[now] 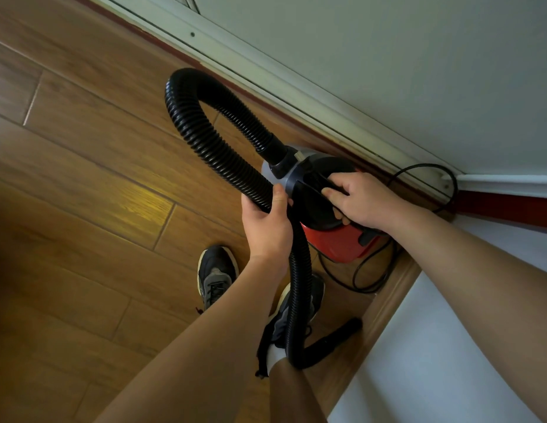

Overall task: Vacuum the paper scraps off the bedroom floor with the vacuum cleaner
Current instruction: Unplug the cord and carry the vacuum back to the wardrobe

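Note:
A small red, black and grey vacuum cleaner [333,242] sits in the corner of the wooden floor [83,178]. Its black ribbed hose [205,138] loops up from the grey front and comes back down past my legs to a black nozzle [342,332] near the floor. My left hand [266,221] is closed around the hose. My right hand [360,199] grips the black carry handle on top of the vacuum. No paper scraps show in this view.
A sliding-door track [266,77] and red skirting [504,206] run along the wall behind the vacuum. The black power cord [370,279] coils on the floor beside it. A white surface [449,346] with a wooden edge stands at right. My two shoes [217,276] are below.

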